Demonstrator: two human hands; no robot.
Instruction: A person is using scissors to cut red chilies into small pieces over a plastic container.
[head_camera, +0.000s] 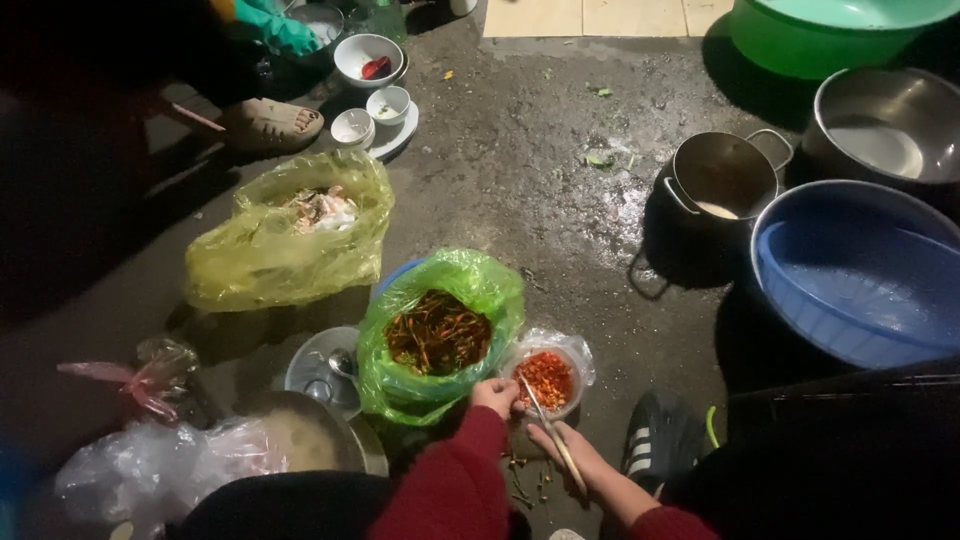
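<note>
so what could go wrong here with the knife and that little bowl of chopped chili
The knife in the right hand works right beside the left hand, whose fingers sit at the rim of the small bowl; a slip might nick them. The light is dim. The bowl stands on wet ground and could tip or pick up dirt.

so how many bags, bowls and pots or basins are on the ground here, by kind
plastic bags: 4 (yellow, green with chilli stems, clear, pink-tied)
small white bowls: 3
clear tub of chopped red chilli: 1
steel pots: 2
plastic basins: 2 (blue, green)
total: 12
</note>
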